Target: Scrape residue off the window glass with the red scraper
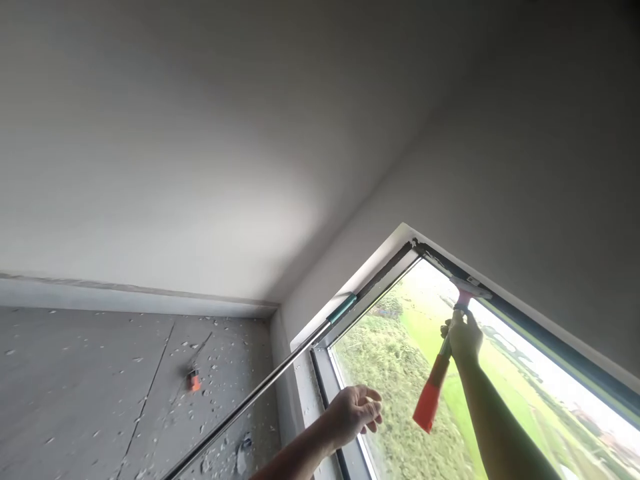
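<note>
In my right hand is a long-handled scraper with a red-orange grip. My fingers wrap round its shaft close to the head. Its wide, pale blade lies at the dark window frame. Patches on the frame near the corner look rough and flaked. My left hand is held out in front of the glass with its fingers loosely curled and nothing in it. Beyond the glass of the window, greenery shows.
A metal pole with a green end leans along the window reveal, left of my left hand. On the grey tiled floor, pale flakes are scattered around a small orange-and-black tool. Plain walls surround the window.
</note>
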A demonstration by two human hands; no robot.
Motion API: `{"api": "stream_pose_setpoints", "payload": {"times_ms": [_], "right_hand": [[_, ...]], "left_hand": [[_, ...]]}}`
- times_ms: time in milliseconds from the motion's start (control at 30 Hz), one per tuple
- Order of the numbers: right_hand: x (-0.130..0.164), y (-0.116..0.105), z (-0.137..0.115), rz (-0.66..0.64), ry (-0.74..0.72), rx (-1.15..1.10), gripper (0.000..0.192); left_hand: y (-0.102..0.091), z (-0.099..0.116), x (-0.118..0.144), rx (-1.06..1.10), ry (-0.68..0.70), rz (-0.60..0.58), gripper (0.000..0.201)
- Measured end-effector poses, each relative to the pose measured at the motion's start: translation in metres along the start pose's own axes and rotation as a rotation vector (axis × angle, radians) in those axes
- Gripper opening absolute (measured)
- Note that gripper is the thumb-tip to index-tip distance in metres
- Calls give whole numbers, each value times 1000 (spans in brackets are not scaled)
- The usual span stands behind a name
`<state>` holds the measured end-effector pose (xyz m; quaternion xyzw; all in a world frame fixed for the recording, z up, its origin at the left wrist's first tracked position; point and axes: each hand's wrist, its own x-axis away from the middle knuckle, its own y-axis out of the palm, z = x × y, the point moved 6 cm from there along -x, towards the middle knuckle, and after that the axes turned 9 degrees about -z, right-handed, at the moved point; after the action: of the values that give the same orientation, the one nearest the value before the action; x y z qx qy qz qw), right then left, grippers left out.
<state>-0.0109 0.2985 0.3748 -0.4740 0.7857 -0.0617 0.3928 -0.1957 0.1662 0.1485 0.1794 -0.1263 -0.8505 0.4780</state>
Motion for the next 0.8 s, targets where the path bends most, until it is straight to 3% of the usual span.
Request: {"api": "stream_pose_setpoints", "payload": {"times_ms": [100,233,500,700,800], "right_hand": [[-6,6,-3,-13,-12,73,41],[-6,8,0,-7,-36,149,44],[-7,12,15,14,-186,379,57],[-14,-8,24,33,-413,682,62],[-27,-21,23,-24,-457,797,62]], "left_hand": [[-27,9,2,34,28,64,24],[-44,8,2,66,30,90,22],[-43,9,1,56,52,73,25],[-45,2,-3,44,48,105,23],[-46,0,-4,45,50,108,23]]}}
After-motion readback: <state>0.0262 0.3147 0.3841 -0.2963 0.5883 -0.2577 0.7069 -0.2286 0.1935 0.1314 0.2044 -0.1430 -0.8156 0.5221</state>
